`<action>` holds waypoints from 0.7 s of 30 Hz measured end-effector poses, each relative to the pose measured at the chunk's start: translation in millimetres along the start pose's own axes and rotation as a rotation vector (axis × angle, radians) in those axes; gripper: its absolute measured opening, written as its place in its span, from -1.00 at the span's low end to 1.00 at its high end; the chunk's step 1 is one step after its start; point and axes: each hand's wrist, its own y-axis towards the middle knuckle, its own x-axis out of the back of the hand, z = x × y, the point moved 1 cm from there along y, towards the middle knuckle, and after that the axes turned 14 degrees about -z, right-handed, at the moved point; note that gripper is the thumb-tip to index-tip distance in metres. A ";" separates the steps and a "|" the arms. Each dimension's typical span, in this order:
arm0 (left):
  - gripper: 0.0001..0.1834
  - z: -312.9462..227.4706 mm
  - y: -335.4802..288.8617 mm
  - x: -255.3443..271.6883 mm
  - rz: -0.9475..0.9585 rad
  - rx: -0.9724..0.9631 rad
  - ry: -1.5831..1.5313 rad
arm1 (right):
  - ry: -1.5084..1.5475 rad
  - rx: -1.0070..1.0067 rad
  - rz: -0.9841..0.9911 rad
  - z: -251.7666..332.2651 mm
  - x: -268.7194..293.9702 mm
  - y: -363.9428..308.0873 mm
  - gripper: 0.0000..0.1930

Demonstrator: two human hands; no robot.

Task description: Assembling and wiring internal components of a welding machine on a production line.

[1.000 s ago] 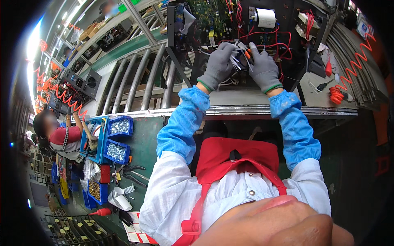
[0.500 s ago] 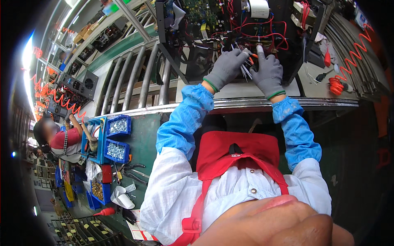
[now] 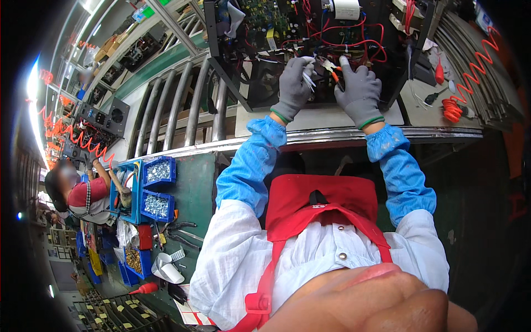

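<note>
Both my hands wear grey gloves and work at the near side of an open black metal housing [image 3: 235,91]. My left hand [image 3: 294,87] is closed around a few thin white strips that look like cable ties [image 3: 310,83]. My right hand [image 3: 359,93] grips small orange-handled pliers [image 3: 335,75], their metal jaws pointing up and left toward the wiring. Red wires [image 3: 354,44] loop inside the housing, beside a green circuit board [image 3: 271,17] and a white cylinder [image 3: 347,9]. What the jaws touch cannot be made out.
Metal rollers [image 3: 171,108] run left of the housing. Blue bins of small metal parts [image 3: 157,205], black-handled pliers [image 3: 182,225] and a white cup [image 3: 167,269] sit on the green bench. A coiled orange hose [image 3: 470,91] hangs at right. Another person [image 3: 88,193] works at far left.
My left hand has drawn left, away from the right, with the white ties. My right hand with the pliers has shifted slightly left and down, and the pliers now show more clearly.
</note>
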 end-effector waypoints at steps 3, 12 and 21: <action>-0.86 2.3 -3.8 -5.7 -0.073 0.189 -0.115 | -0.004 0.004 -0.003 3.8 0.6 3.8 -0.20; -0.84 4.4 -0.4 -10.7 -0.081 0.506 -0.368 | 0.030 -0.020 -0.028 9.7 0.7 0.8 -0.23; -0.82 4.5 -3.5 -10.7 -0.077 0.582 -0.433 | -0.009 -0.024 -0.045 17.5 -11.0 3.5 -0.20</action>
